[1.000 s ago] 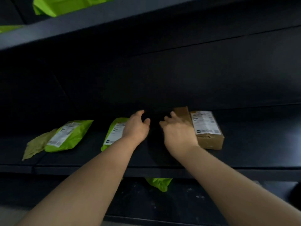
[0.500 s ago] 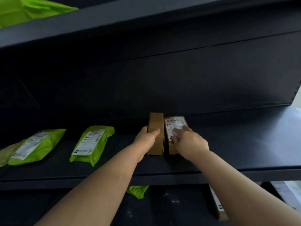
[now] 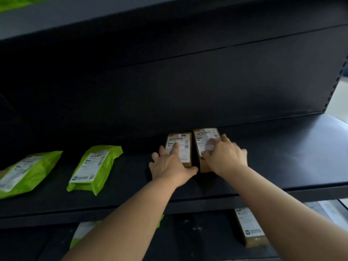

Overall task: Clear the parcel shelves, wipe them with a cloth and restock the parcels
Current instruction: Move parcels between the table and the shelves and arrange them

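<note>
We have both hands on the middle shelf [image 3: 282, 157], each on one of two brown cardboard boxes that lie side by side in the centre of the frame, labels up, long sides touching or nearly so.

Our left hand [image 3: 169, 166] lies flat on the left box [image 3: 185, 147], fingers straight and spread over the label and the thumb stretched along the near end. It is pressing, not gripping. Our right hand [image 3: 226, 159] covers the near part of the right box [image 3: 202, 138]. Its fingers are blurred, so we cannot tell whether they press flat or curl over an edge.

We judge this to be restocking: flat palms suit sliding the boxes back and squaring them against each other, and the labels face up so they can be read.

To the left in the frame, two green mailers, one nearer [image 3: 94, 166] and one at the edge [image 3: 26, 172], lie label-up on the same shelf, spaced apart from each other. Another box [image 3: 248, 227] sits on the shelf below at lower right, and a green parcel [image 3: 15, 2] shows on the shelf above at upper left. We see no cloth.
</note>
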